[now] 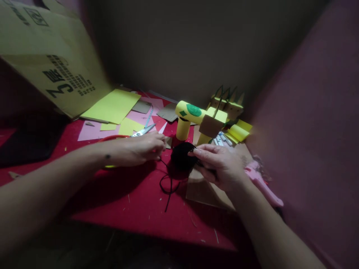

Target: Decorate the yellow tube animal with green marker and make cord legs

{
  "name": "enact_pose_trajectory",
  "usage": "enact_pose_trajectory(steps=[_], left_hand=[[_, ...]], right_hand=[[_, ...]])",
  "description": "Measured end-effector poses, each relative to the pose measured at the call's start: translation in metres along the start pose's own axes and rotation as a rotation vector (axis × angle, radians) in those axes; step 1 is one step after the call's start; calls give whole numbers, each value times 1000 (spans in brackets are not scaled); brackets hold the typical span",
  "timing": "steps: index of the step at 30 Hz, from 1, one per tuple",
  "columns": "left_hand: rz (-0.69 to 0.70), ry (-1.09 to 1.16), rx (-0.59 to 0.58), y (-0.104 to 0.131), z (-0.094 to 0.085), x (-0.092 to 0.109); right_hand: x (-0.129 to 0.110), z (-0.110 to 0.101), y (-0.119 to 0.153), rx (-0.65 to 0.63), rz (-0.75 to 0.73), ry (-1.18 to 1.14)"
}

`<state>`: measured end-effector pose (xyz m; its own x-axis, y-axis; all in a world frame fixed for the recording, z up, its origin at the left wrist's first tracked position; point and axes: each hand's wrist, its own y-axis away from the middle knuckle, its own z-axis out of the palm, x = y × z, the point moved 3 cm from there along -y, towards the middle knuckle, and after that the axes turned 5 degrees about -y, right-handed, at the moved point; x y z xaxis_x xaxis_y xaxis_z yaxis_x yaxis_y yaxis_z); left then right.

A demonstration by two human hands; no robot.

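Note:
A ball of black yarn (183, 156) is just above the red table, in front of a yellow paper construction. My right hand (217, 162) grips the ball's right edge between thumb and fingers. From the left, my left hand (150, 146) reaches in with its fingers pinched together. A black strand runs from these fingertips toward the ball, though the pinch itself is partly hidden. The loose yarn end (169, 190) lies curled on the table below. Under my left wrist are scissors (143, 130) with orange-red handles, blades pointing to the right.
Behind the yarn stands the yellow tube construction (193, 110) with green patches. A spiked cardboard piece (228, 102), markers (221, 139) and a pink glue gun (263, 183) are at the right. Yellow paper (113, 106) and a large carton (53, 63) occupy the left. Cardboard (207, 190) lies beneath my right hand.

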<state>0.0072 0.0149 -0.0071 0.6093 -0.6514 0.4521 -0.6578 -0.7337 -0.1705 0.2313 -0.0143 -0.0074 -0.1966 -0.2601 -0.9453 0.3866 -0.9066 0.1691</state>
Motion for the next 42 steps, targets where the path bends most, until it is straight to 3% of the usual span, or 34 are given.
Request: enact_pose_trajectory(steps=[3, 6, 11, 13, 15, 17, 19, 22, 28, 42], left_hand=[[-110, 127, -37, 14, -29, -3], [-162, 294, 114, 21, -52, 7], [-435, 439, 576, 22, -64, 21], [-467, 430, 678, 20, -59, 22], [-455, 453, 596, 15, -47, 22], [-459, 575, 379, 9, -28, 24], [-502, 736, 242, 6, -11, 30], [-461, 924, 195, 1, 7, 44], [-356, 1085, 229, -5, 23, 65], [-456, 1000, 412, -2, 22, 61]], right_hand=[[2, 1, 0, -3, 1, -14], [3, 2, 0, -9, 10, -34], [6, 7, 0, -38, 30, -129], [7, 9, 0, -51, 42, -192], [9, 11, 1, -54, 50, -262], [11, 12, 1, -53, 52, -316], [14, 13, 1, -63, 53, -354], [18, 15, 1, -107, 55, -382], [22, 18, 3, -153, 99, -396], [18, 22, 6, -225, 212, -403]])
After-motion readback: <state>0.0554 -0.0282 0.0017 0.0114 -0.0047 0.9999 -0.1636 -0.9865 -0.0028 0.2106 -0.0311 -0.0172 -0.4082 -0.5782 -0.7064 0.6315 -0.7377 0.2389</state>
